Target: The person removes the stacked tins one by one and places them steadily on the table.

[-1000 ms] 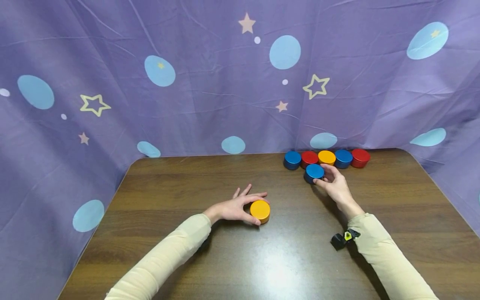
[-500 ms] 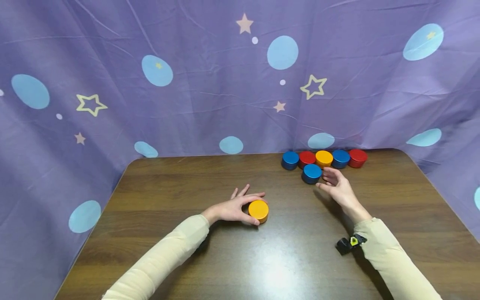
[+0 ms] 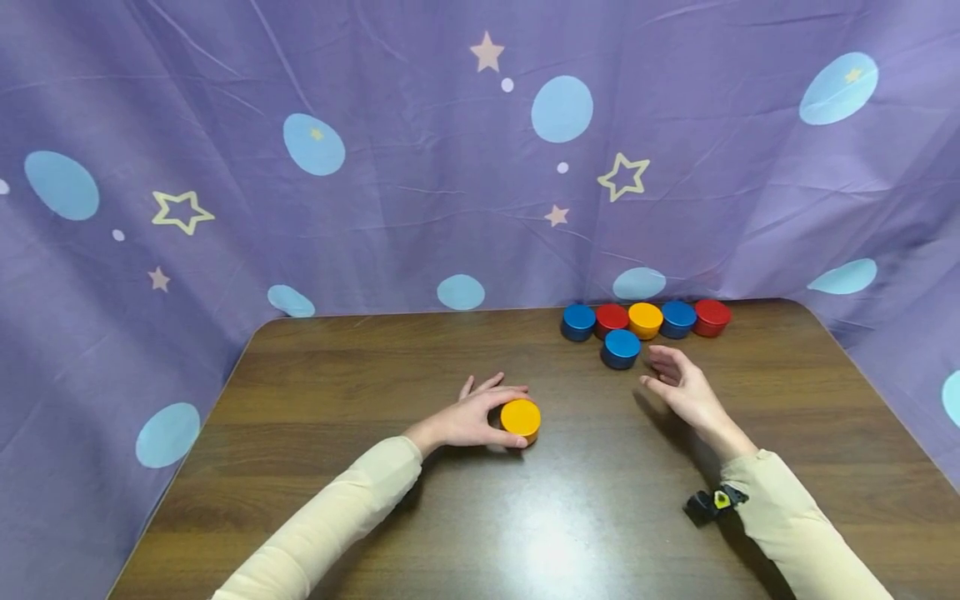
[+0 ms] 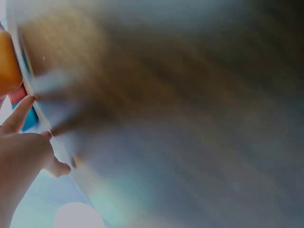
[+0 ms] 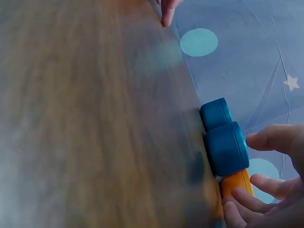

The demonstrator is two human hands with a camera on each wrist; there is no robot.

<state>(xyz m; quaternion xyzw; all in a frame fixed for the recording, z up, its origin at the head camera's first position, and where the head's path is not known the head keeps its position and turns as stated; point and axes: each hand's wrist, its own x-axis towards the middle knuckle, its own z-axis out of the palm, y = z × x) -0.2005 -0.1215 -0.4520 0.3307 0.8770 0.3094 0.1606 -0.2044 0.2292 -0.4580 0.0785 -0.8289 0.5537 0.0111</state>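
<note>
A yellow round tin [image 3: 521, 419] is gripped between the thumb and index finger of my left hand [image 3: 468, 418], the other fingers spread out behind it. Whether the tin touches the table cannot be told. In the left wrist view the same yellow tin [image 4: 8, 64] shows at the edge. My right hand [image 3: 690, 398] holds nothing, its fingers relaxed and slightly bent, just right of a blue round tin [image 3: 620, 349]. That blue tin stands in front of a row, before the red tin [image 3: 611, 320] and the yellow tin [image 3: 645, 320]. A gap separates the right fingers from it.
At the row's left end is another blue tin [image 3: 578, 322]; a blue tin [image 3: 678, 319] and a red tin [image 3: 712, 317] form its right end. The row lines the back edge of the wooden table [image 3: 360, 358], against a purple curtain [image 3: 405, 208].
My right hand let go of the front blue tin and drew back to the right and nearer. The left hand, still gripping the yellow tin, has shifted slightly right.
</note>
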